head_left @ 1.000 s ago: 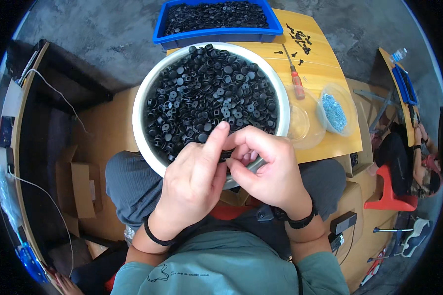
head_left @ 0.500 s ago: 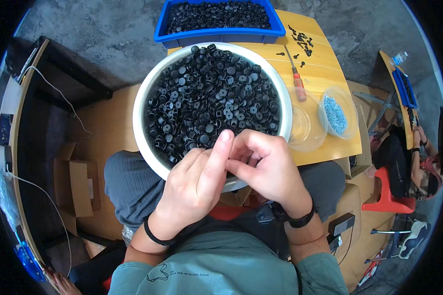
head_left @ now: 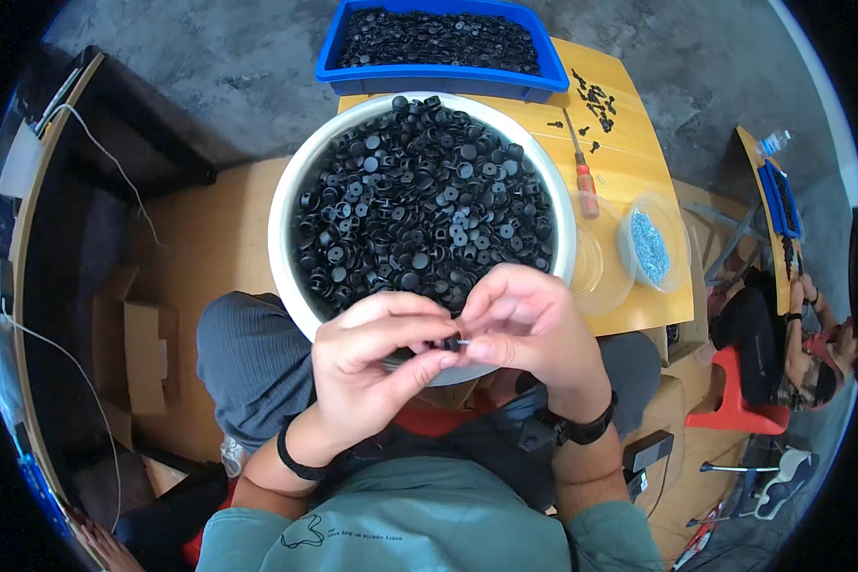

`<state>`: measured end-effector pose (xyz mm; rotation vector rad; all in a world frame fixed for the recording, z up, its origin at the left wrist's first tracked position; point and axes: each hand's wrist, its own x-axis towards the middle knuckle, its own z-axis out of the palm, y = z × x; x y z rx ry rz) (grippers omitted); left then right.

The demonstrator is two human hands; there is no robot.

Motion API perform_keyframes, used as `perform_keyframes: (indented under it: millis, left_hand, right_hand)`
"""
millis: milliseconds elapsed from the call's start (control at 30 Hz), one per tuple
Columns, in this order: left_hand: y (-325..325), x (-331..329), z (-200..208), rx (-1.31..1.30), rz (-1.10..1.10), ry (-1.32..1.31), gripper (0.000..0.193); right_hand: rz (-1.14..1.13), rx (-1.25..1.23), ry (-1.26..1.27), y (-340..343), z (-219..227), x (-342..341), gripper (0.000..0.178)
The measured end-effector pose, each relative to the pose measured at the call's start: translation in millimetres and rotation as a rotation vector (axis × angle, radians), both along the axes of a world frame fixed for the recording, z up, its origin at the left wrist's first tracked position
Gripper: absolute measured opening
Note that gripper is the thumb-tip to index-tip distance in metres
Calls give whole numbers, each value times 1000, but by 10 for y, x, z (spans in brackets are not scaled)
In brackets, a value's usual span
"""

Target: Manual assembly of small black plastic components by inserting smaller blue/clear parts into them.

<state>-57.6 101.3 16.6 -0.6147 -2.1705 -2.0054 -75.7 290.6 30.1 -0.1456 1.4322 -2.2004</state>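
Both hands meet over the near rim of a large white basin (head_left: 282,276), which is heaped with small black round plastic caps (head_left: 419,205). Between thumb and fingers, my left hand (head_left: 367,351) pinches a small black plastic part (head_left: 443,343). Against it, my right hand (head_left: 539,329) is closed at the fingertips on a small silvery screw (head_left: 462,340). The screw lies sideways, its end at the black part; how far it sits inside is too small to tell.
On the yellow wooden table (head_left: 629,172) are a red-handled screwdriver (head_left: 586,191), several black pieces (head_left: 596,100), a clear tub of bluish screws (head_left: 650,248) and an empty-looking clear tub (head_left: 596,272). A blue tray (head_left: 429,78) of black parts stands behind. Another person (head_left: 815,334) sits at far right.
My fingers have opened out from a tight cluster, and the black part and screw now show between them. The whole view has shifted slightly.
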Motion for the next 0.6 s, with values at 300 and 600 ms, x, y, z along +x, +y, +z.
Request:
perform_keyframes:
  millis: [300, 600]
  left_hand:
    - [-125, -52, -12, 395, 72, -334, 24]
    - [-169, -52, -53, 462, -18, -359, 25]
  right_hand:
    - [-393, 1040, 1097, -140, -156, -299, 22]
    - [-295, 415, 560, -86, 30, -97, 19]
